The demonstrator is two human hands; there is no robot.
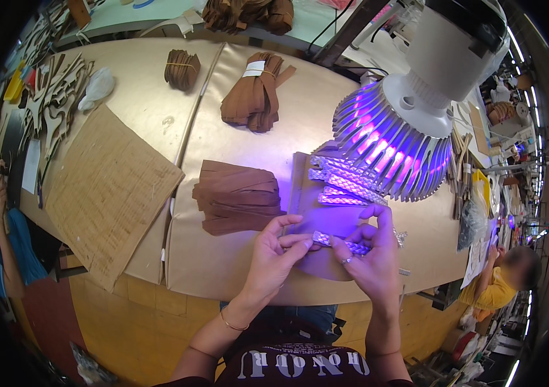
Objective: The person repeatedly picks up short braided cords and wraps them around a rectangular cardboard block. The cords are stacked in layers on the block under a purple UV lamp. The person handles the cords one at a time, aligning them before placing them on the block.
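Observation:
Both hands hold a short braided strap [322,238], silvery and tinted violet by the light, above the table's near edge. My left hand [273,257] pinches its left end between thumb and fingertips. My right hand [381,255], with a ring on one finger, is closed around the other end and hides part of it. Just beyond the hands, several similar braided straps [345,179] lie side by side on a brown sheet [297,184]. A finned lamp [394,138] glows purple over them. Left of the sheet lies a pile of flat brown strips [235,197].
Farther back sit a tied brown bundle [252,97] and a smaller one [183,69]. A worn board [110,190] and dark offcuts [61,106] occupy the left. The lamp's bulky head hangs low at right. People work at left [6,245] and right [494,280].

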